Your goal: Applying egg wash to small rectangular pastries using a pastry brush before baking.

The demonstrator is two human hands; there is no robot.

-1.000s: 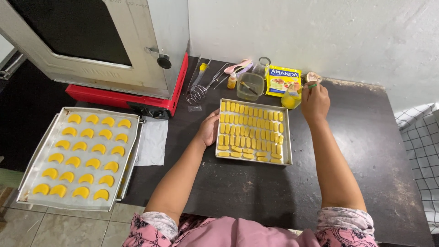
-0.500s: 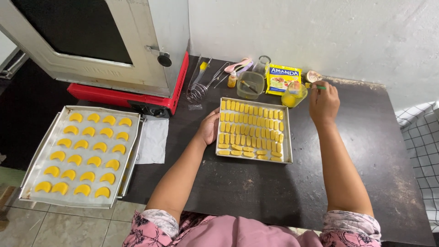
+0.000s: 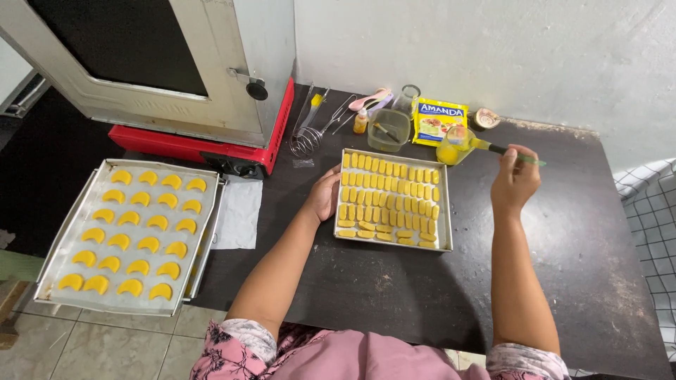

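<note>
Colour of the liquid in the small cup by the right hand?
Yellow, in the cup; head view shows it best, just left of the right hand.

A dark table (image 3: 436,295) stands against a white wall (image 3: 493,49), above pale floor tiles (image 3: 105,345).

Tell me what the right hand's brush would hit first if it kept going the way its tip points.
The brush in the right hand points left; its tip looks to be at the small cup of yellow liquid, so that comes first. Depth is uncertain.

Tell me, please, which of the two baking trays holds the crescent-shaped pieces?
The tray on the left, beside the oven. The tray steadied by the left hand holds straight sticks.
</note>
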